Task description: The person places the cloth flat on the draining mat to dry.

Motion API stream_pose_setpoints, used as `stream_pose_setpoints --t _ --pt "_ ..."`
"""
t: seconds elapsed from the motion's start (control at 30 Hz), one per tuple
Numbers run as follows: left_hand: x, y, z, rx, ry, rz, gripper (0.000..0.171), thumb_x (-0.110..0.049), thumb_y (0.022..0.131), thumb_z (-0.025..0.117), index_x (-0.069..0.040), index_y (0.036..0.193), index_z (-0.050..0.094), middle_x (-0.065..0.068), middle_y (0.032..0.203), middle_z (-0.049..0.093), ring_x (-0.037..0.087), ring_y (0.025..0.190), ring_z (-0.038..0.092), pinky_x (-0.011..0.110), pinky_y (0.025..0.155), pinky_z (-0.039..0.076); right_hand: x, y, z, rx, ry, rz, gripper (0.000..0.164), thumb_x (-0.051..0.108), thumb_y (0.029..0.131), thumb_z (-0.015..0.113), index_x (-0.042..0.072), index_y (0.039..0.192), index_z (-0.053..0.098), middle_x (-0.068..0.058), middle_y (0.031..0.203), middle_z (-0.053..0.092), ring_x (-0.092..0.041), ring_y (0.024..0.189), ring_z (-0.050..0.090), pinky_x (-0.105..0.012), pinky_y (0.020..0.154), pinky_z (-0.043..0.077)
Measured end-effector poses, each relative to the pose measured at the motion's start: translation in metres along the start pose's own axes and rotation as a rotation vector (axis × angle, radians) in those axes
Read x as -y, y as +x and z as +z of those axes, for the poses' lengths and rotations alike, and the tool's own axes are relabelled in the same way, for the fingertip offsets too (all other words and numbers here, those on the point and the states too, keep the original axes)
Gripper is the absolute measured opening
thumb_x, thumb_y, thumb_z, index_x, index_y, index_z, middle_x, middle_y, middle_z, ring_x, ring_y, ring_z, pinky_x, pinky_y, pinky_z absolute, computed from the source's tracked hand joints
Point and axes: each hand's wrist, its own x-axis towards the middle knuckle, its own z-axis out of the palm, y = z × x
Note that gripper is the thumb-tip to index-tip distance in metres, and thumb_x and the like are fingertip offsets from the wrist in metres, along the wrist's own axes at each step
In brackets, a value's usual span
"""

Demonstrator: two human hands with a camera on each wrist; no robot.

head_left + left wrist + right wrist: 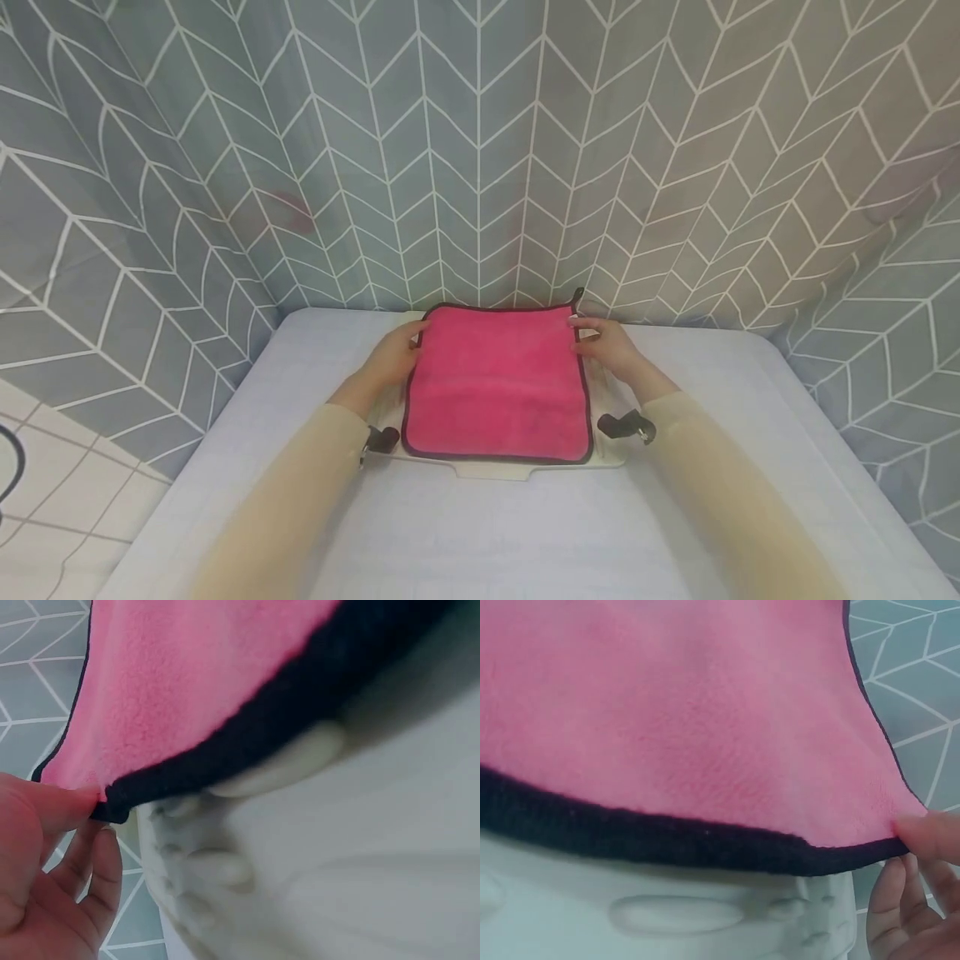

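A bright pink cloth point(498, 383) with dark edging is spread over a white plastic board point(491, 472), covering most of it. My left hand point(393, 354) pinches the cloth's edge near the far left corner, and the left wrist view shows thumb and fingers point(109, 859) on the dark trim. Opposite, my right hand point(606, 343) pinches near the far right corner, thumb on top and fingers beneath. A small dark loop point(577, 294) sticks out at that corner. Raised oval bumps point(679, 913) on the board show under the cloth's edge in the right wrist view.
The board lies on a white-covered table point(480, 542). A grey curtain point(480, 150) with white chevron lines hangs behind it and along both sides. White floor tiles point(67, 492) and part of a dark curved object point(11, 462) show at the left.
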Motion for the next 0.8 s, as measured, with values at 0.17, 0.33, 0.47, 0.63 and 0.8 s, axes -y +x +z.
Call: stream_pose_setpoints --t 0.17,0.33,0.47,0.63,0.8 --pt "0.000 0.003 0.003 -0.029 0.026 -0.014 0.057 0.001 0.097 0.054 -0.006 0.152 0.040 0.020 0.150 0.047 0.035 0.114 0.063 0.045 0.095 0.053 -0.009 0.006 0.003 -0.027 -0.010 -0.025 0.054 -0.005 0.089 0.068 -0.006 0.141 0.052 -0.030 0.139 0.053 -0.038 0.107 0.067 -0.024 0.077 0.055" --pt "0.002 0.006 0.007 -0.050 0.056 -0.018 0.057 -0.001 0.098 0.055 -0.006 0.153 0.039 0.019 0.151 0.046 0.036 0.118 0.061 0.046 0.102 0.048 -0.015 0.010 0.007 -0.065 -0.049 -0.058 0.053 -0.007 0.088 0.068 -0.007 0.139 0.053 -0.029 0.140 0.052 -0.039 0.104 0.067 -0.020 0.073 0.054" --pt "0.004 0.011 0.011 -0.041 0.107 -0.022 0.057 -0.003 0.098 0.056 -0.004 0.153 0.038 0.020 0.152 0.044 0.037 0.130 0.052 0.047 0.113 0.038 -0.018 0.012 0.010 -0.073 -0.107 -0.070 0.052 -0.008 0.088 0.066 -0.008 0.139 0.052 -0.031 0.140 0.051 -0.042 0.104 0.067 -0.024 0.074 0.057" --pt "0.006 0.014 0.012 -0.002 0.188 -0.031 0.060 -0.005 0.098 0.058 -0.002 0.154 0.036 0.020 0.154 0.041 0.036 0.141 0.039 0.045 0.118 0.029 -0.022 0.015 0.013 -0.065 -0.154 -0.062 0.053 -0.007 0.089 0.065 -0.008 0.140 0.051 -0.031 0.138 0.053 -0.042 0.105 0.068 -0.035 0.081 0.059" --pt "0.005 0.011 0.012 0.013 0.207 0.019 0.061 -0.006 0.097 0.062 0.004 0.151 0.036 0.025 0.153 0.040 0.039 0.142 0.037 0.046 0.119 0.027 -0.026 0.016 0.017 -0.067 -0.183 -0.031 0.052 -0.006 0.087 0.065 -0.008 0.138 0.054 -0.028 0.138 0.055 -0.039 0.102 0.069 -0.033 0.080 0.057"
